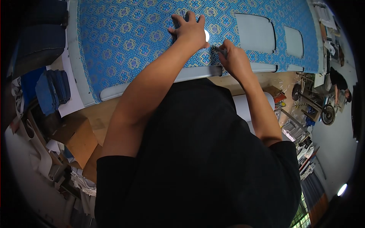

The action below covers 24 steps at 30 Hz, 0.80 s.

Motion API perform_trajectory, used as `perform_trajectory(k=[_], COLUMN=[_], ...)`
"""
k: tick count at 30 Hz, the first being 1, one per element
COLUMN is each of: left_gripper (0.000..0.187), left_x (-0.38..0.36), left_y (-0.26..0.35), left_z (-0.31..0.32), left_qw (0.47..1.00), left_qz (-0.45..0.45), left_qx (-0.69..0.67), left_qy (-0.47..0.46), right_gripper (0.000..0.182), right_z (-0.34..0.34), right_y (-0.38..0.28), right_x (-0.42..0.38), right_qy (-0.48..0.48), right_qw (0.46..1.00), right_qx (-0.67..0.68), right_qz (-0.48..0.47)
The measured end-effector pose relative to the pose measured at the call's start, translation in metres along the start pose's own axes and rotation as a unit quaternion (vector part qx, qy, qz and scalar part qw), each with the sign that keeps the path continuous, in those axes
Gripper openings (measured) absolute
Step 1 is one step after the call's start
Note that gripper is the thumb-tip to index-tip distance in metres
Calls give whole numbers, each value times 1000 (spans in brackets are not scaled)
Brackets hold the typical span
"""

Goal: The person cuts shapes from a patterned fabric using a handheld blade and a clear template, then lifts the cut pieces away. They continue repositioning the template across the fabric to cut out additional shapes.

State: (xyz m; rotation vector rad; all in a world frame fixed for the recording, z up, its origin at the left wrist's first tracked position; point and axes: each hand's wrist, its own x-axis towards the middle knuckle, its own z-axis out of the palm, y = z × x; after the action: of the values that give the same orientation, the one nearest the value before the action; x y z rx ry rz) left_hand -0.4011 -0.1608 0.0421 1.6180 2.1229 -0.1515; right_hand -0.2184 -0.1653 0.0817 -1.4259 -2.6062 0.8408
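Observation:
A blue patterned fabric (133, 41) lies spread over a long work surface. My left hand (191, 30) rests on it with the fingers spread, beside a small round white object (207, 36). Close by on the right, my right hand (234, 57) is closed round a dark, slim tool (220, 50), its tip at the fabric near the front edge. Exactly what kind of tool it is cannot be made out. Grey-blue rectangular areas (256, 33) with rounded corners show within the fabric to the right of my hands.
A pale edge strip (197, 72) runs along the near side. Folded blue cloth (53, 91) and a cardboard box (78, 140) are at the left. A white roll (245, 106) sits below the surface. Another person (339, 87) is at the far right near a wheel (328, 114).

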Motion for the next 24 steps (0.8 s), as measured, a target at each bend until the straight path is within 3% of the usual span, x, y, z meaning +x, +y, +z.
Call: perform_trajectory(k=[11, 14, 16, 20, 22, 24], left_gripper=[105, 104, 105, 106, 107, 108], left_x=[-5, -5, -5, -3, -1, 0], left_y=[2, 2, 3, 2, 2, 0], left_z=[-5, -4, -3, -1, 2, 5], left_qw=[1000, 1000, 1000, 1000, 1000, 999], left_qz=[1, 3, 3, 1, 0, 5], left_qx=[-10, -6, -2, 11, 13, 22], left_qy=[11, 14, 14, 16, 17, 32], right_gripper=[22, 19, 18, 18, 18, 18], right_z=[31, 52, 64, 61, 43, 21], right_y=[21, 33, 38, 45, 47, 45], right_x=[-7, -13, -15, -17, -12, -4], right_qy=[82, 155, 259, 244, 135, 87], right_qw=[996, 984, 945, 948, 978, 986], right_qx=[32, 63, 135, 157, 132, 107], right_qz=[-28, -68, -146, -135, -90, -93])
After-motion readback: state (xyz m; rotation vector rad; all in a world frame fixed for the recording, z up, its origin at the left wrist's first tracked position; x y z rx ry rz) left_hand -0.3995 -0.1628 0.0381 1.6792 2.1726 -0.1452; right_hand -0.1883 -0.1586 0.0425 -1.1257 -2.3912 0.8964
